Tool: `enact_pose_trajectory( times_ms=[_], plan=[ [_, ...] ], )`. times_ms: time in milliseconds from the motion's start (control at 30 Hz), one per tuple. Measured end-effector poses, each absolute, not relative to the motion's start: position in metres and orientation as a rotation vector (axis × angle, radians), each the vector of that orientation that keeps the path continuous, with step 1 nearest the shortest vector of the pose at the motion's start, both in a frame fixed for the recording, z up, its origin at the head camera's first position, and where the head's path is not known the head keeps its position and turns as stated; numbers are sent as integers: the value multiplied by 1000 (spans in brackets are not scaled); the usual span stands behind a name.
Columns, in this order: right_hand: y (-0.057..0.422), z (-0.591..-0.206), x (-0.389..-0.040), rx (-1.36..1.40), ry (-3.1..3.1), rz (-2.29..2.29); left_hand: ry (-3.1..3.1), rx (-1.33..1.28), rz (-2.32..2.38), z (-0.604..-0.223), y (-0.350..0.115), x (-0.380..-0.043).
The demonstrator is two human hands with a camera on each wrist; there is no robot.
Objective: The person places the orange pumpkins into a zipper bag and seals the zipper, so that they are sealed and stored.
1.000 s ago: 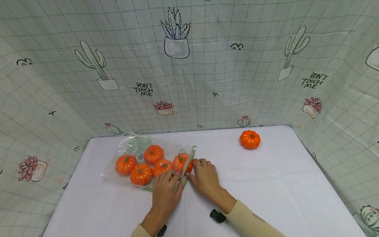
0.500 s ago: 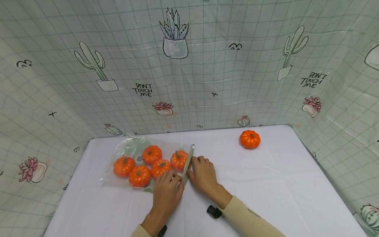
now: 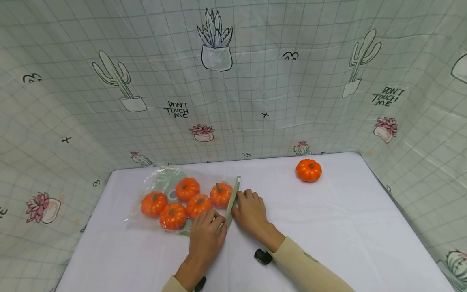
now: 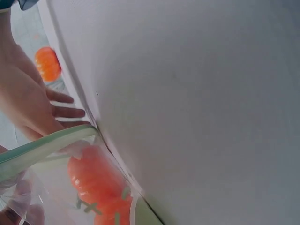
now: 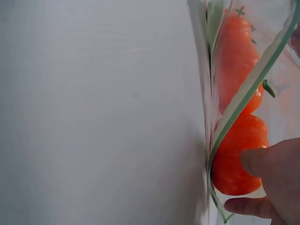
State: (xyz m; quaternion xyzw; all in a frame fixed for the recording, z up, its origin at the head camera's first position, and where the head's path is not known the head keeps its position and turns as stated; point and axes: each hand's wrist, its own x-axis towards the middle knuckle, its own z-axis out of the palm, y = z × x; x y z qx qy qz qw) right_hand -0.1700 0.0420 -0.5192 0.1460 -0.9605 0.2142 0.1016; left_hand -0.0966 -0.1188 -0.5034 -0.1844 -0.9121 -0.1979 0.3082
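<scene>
Here the zip bag [image 3: 163,178] is pinched near its mouth by the left hand [image 3: 207,234], fingers curled; that mouth is flanked by the right hand [image 3: 252,214], fingers loosely extended, nothing gripped; inside, five orange pumpkins [image 3: 173,217] are gathered; far back, a lone pumpkin [image 3: 308,170] is parked on the counter [image 3: 343,219].

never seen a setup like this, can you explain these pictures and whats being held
No robot here: a person works with two bare hands. The wide picture comes from a head camera looking forward and down; the two close ones come from wrist cameras, one per hand. On the white table lies a clear bag with five orange pumpkins inside; another pumpkin sits apart, at the back right. The left hand holds the bag near its open end. The right hand is at that end beside one of the five; whether it grips it is hard to tell.
</scene>
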Motion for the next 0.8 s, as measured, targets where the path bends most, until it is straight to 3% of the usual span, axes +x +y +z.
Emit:
enact_pose_trajectory(
  times_ms=[333, 800],
  plan=[
    [81, -512, -163, 336, -2897, 687, -2394, -464, -524, -501, -117, -97],
    [173, -491, -188, 152, -2873, 734, -2430, -427, -576, -500, -117, -96]
  ],
)
